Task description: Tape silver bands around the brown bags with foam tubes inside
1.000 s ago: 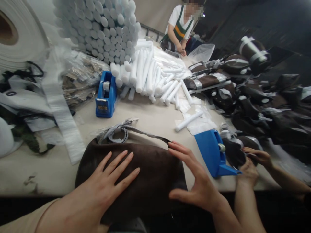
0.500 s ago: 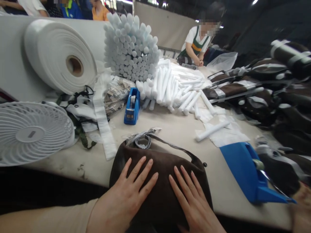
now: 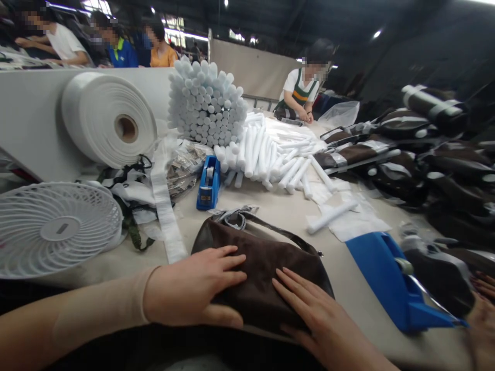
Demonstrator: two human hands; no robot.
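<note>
A dark brown handbag (image 3: 263, 257) lies at the table's near edge, its thin strap (image 3: 278, 232) and a grey coiled cord (image 3: 235, 219) along the far side. My left hand (image 3: 197, 286) rests on the bag's left part, fingers stretched out to the right and thumb apart near the front edge. On the right part lies my right hand (image 3: 313, 309), flat, with its fingers stretched forward and left. Neither hand is closed around anything. A beige sleeve (image 3: 104, 304) covers my left wrist. Beyond the bag stands a blue tape dispenser (image 3: 209, 183).
White foam rods (image 3: 266, 154) pile up behind. A large white roll (image 3: 93, 118) and a white fan (image 3: 58, 232) stand left. A blue tape gun (image 3: 382, 278), wrapped dark bags (image 3: 417, 149) and another person's hand (image 3: 483, 319) are right. A co-worker (image 3: 299, 87) stands at the back.
My left hand has turned so its fingers point right rather than forward. The bag's front edge now shows nearer the hands. The view has tilted up a little.
</note>
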